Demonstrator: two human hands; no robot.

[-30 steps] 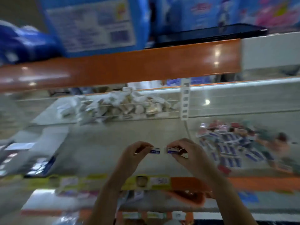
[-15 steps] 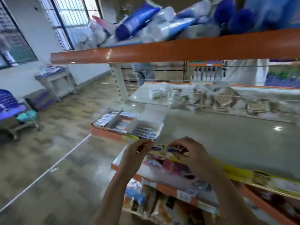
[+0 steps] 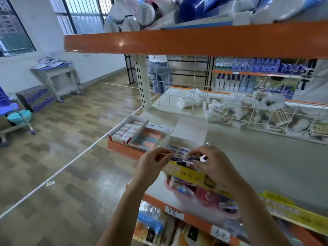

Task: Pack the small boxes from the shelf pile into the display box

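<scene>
Head view, the only one I had. Centre of frame, both hands were raised side by side. The left hand (image 3: 152, 163) pinched a small box (image 3: 177, 158) with a blue label between thumb and fingertips; the right hand (image 3: 213, 164) was closed on a second small box (image 3: 194, 158), the two boxes end to end and nearly touching.

Just behind them, on the grey shelf (image 3: 248, 157), sat the open display box (image 3: 184, 139) with its white flap up; rows of blue-labelled boxes already lay inside, partly hidden by my fingers. Left of it stood a red-edged carton (image 3: 124, 132) and a tray of pink and teal packs (image 3: 149, 138). The pile itself was out of frame.

Risks, as I judged them: both grips were fingertip-only, so a box could slip and drop past the shelf edge onto the lower tier (image 3: 177, 197). Setting two in at once could jam them crooked against the packed rows. The raised flap might catch a knuckle and shift the display box.
</scene>
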